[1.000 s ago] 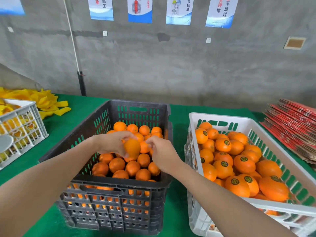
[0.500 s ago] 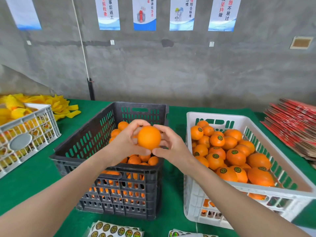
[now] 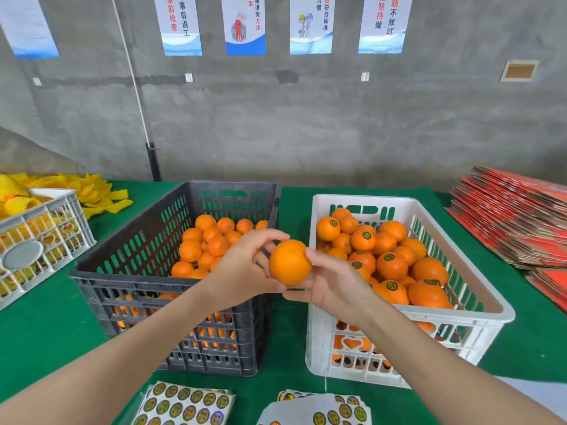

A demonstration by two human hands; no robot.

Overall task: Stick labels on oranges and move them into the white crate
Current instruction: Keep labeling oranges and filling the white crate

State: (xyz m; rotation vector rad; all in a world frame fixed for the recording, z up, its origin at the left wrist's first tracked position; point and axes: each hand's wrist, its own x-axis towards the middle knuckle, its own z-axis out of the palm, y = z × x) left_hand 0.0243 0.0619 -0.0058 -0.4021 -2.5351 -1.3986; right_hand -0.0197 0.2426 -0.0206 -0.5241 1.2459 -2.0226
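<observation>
Standing well to the left of the dark crate [image 3: 138, 280] on the green table [image 3: 43, 342] was a pale slatted basket [image 3: 46, 234] with yellow foam nets [image 3: 92, 191] in it and behind it. Inside the dark crate lay a heap of unlabelled oranges [image 3: 208, 243], piled toward its right half. In front of the dark crate, at the near edge of the table, lay a sheet of round stickers [image 3: 187, 406], with a second sticker sheet [image 3: 325, 412] off to its right. Above the dark crate's front right corner the left hand [image 3: 242, 271] reached in, its fingers curled over the top of one orange [image 3: 290, 262] and its thumb tucked under the fruit. That orange was held in the air just right of the dark crate, over the gap between the two crates, and no label showed on the side facing the camera. The right hand [image 3: 334, 283] met it from the other side, thumb pressed on the upper right of the fruit and fingers cupped beneath, so both hands gripped it at once. Just right of the dark crate stood the white crate [image 3: 365, 200], holding labelled oranges [image 3: 392, 265] with dark round stickers. Farthest right of the dark crate lay a stack of flat red cardboard [image 3: 515, 216].
</observation>
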